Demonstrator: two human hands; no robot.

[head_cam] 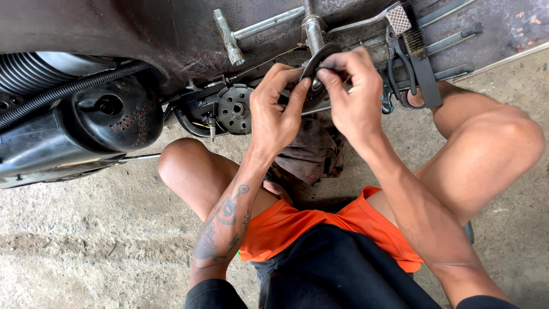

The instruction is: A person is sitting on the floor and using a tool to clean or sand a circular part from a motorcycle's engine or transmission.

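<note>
You are squatting on the concrete floor [86,240] beside a scooter engine, with both hands raised in front of the round clutch hub [234,109]. Your left hand [274,111] and right hand [354,94] meet on a dark curved disc [317,60], just right of the hub and a little above it. The left fingers [297,94] pinch its lower edge; the right fingers [337,71] are closed over its upper right side, so both hands are grasping it and neither is free.

By the look of it, you are at the handling step: the disc is off the engine and being turned or checked in the hands, not yet seated on anything. The next move likely calls for keeping the pinch firm on the rim and lining the disc's centre up squarely before it goes anywhere; its far face is hidden by your fingers.

Above the hub lies a T-handled wrench [251,28]. Well right of the hub a wire brush [414,43] and pliers [394,68] lie on the metal. Below and right of the hub a dark rag [311,154] sits on the floor between your knees.
</note>
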